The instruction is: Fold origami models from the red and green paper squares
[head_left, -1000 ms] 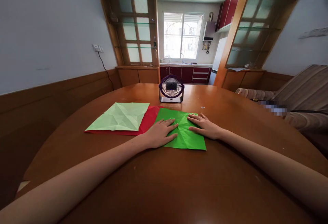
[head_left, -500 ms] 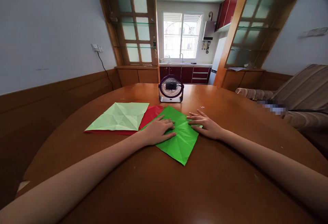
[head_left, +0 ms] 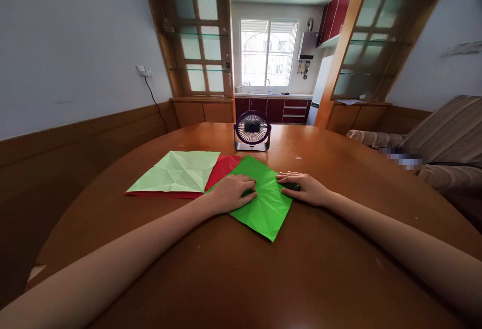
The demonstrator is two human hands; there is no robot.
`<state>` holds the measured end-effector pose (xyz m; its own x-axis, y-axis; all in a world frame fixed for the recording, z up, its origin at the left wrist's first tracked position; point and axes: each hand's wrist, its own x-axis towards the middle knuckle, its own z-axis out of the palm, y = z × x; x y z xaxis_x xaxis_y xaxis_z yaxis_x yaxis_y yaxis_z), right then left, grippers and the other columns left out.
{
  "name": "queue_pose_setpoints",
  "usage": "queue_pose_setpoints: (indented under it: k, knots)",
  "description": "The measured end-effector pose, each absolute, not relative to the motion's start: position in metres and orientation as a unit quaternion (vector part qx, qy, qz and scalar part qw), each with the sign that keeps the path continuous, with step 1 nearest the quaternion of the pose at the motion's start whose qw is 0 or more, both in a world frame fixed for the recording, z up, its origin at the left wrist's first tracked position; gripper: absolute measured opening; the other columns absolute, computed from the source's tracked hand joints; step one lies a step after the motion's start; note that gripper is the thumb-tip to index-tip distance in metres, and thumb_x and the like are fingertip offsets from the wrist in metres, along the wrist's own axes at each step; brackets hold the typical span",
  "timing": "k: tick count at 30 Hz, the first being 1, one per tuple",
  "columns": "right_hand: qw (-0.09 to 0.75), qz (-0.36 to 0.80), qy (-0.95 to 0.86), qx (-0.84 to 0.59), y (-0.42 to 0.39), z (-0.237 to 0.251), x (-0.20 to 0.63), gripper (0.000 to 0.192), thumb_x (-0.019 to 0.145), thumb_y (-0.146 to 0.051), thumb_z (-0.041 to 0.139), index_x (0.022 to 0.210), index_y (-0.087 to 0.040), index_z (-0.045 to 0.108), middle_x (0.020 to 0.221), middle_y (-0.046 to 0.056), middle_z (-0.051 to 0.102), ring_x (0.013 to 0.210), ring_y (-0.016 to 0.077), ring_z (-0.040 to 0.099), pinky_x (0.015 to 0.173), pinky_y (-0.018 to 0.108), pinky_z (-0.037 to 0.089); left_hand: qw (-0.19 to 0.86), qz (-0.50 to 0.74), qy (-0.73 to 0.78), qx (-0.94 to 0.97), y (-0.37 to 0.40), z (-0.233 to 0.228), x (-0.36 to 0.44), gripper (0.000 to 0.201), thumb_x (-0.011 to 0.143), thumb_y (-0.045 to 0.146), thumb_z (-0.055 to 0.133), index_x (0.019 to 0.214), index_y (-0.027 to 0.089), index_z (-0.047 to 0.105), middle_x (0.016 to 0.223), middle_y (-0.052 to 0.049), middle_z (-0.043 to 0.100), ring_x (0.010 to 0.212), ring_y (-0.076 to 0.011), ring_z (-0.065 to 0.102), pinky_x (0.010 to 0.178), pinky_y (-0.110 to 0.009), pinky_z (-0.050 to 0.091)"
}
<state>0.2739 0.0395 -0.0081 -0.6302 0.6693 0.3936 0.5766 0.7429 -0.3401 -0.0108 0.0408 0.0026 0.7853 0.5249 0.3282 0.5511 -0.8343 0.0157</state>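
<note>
We find the green sheet point(head_left: 269, 213) at the centre of the frame, lying open on the wooden table point(head_left: 241, 284), set cornerwise with one corner toward the top and one toward the bottom of the frame. Its left part appears to overlap the red sheet point(head_left: 223, 169). Creases run out from near its middle; we therefore judge the creasing to be at least partly done, while no finished fold stands in the sheet. The left hand point(head_left: 232, 194) rests palm down on its left part, fingers loosely bent, thumb apart, gripping nothing that we can see. The right hand point(head_left: 307, 188) lies over its right corner, thumb and fingers parted; that corner looks dark beneath the hand, and we cannot tell whether it is raised. At left of centre, the pale green sheet point(head_left: 175, 171) lies on top of the red one, creased and likewise opened out, with no hand on it. We note no closed shape among the three sheets, so in our judgement any lasting fold is left to be made; how many, we cannot establish. A small fan point(head_left: 252, 129) stands upright above the green sheet, apart from both hands.
</note>
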Motion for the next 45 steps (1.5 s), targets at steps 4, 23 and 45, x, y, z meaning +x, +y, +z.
queue_pose_setpoints:
  k: [4,23,45]
  knots:
    - [0.234,0.061,-0.907,-0.344,0.037,-0.006,0.272,0.038,0.09,-0.046,0.055,0.117,-0.021,0.064,0.129,0.009,0.062,0.122,0.0259,0.056,0.106,0.047,0.044,0.04,-0.172,-0.292,-0.94,0.036,0.0,-0.012,0.027,0.095,0.034,0.048,0.108,0.018,0.065,0.123,-0.009,0.064,0.113,-0.0221,0.06,0.095,-0.035,0.047]
    - [0.231,0.077,-0.904,-0.351,0.038,-0.005,0.274,0.04,0.089,-0.05,0.054,0.118,-0.023,0.063,0.13,0.008,0.061,0.121,0.0262,0.056,0.105,0.047,0.044,0.061,-0.177,-0.258,-0.948,0.041,0.003,-0.016,0.034,0.095,0.03,0.042,0.095,0.02,0.075,0.105,-0.005,0.071,0.093,-0.0187,0.066,0.086,-0.031,0.049]
    - [0.23,0.078,-0.906,-0.348,0.04,-0.006,0.275,0.04,0.09,-0.05,0.054,0.117,-0.023,0.063,0.131,0.008,0.06,0.123,0.0258,0.055,0.106,0.046,0.044,0.029,-0.178,-0.237,-0.955,0.036,0.011,-0.03,0.036,0.095,0.028,0.041,0.081,0.017,0.073,0.097,-0.007,0.07,0.088,-0.0183,0.065,0.081,-0.029,0.048]
